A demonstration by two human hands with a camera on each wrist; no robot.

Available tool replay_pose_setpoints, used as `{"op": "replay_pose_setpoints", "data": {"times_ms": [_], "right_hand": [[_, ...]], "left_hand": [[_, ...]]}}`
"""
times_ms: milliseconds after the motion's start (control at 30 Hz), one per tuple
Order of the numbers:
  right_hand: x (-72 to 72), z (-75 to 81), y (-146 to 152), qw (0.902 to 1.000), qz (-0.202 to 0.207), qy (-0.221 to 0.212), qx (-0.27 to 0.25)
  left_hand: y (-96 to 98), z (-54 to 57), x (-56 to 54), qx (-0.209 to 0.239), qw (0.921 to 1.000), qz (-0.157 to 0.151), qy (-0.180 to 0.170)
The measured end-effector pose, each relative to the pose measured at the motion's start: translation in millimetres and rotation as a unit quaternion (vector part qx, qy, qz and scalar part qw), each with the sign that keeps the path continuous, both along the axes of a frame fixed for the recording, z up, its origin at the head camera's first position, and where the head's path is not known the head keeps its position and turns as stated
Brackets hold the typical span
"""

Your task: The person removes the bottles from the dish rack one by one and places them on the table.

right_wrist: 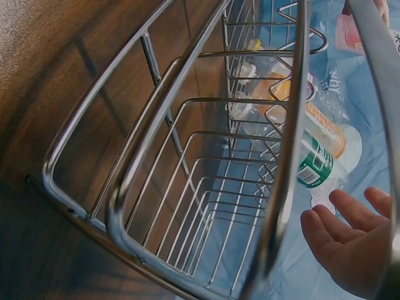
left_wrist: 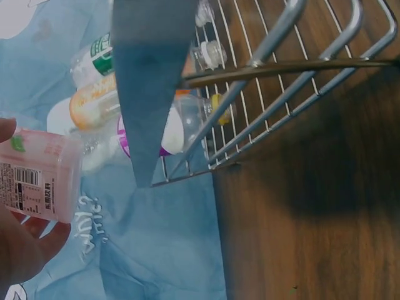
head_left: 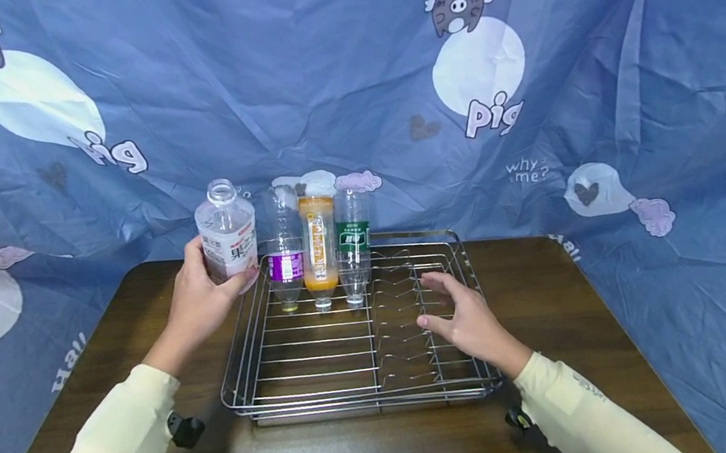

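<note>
In the head view my left hand grips a clear, uncapped bottle with a white and pink label, upright above the rack's back left corner. The left wrist view shows the pinkish base of this bottle. My right hand holds nothing and hovers over the right side of the metal wire rack, fingers apart. Upside down at the rack's back stand a purple-labelled bottle, an orange-labelled bottle and a green-labelled bottle, side by side with their necks down.
The rack stands on a dark brown wooden table, with a row of zigzag wire dividers right of its middle. A blue cloth printed with pigs hangs behind and beside the table.
</note>
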State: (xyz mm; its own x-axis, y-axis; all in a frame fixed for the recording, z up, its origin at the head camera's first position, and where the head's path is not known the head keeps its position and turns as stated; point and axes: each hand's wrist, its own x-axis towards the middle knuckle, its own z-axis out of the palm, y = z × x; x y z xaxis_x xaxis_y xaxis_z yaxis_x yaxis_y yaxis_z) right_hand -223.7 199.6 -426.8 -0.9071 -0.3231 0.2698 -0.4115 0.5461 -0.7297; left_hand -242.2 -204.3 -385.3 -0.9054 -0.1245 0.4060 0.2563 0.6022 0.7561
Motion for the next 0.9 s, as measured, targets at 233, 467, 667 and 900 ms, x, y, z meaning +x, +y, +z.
{"op": "replay_pose_setpoints", "data": {"times_ms": [233, 467, 667, 900], "right_hand": [[0.0, -1.6, 1, 1.0, 0.001, 0.0, -0.002], [-1.6, -3.2, 2, 1.0, 0.001, -0.002, -0.001], [-0.2, -4.1, 3, 1.0, 0.0, 0.004, -0.001], [-0.6, -5.0, 4, 0.9999, -0.003, 0.011, 0.001]], "left_hand": [[-8.3, -5.7, -0.5, 0.017, 0.9996, 0.021, 0.003], [-14.9, -13.9, -0.1, 0.024, 0.9992, 0.032, 0.006], [-19.4, -23.7, 0.1, 0.037, 0.9986, 0.038, 0.002], [-24.4, -35.7, 3.3, 0.047, 0.9974, 0.053, -0.013]]}}
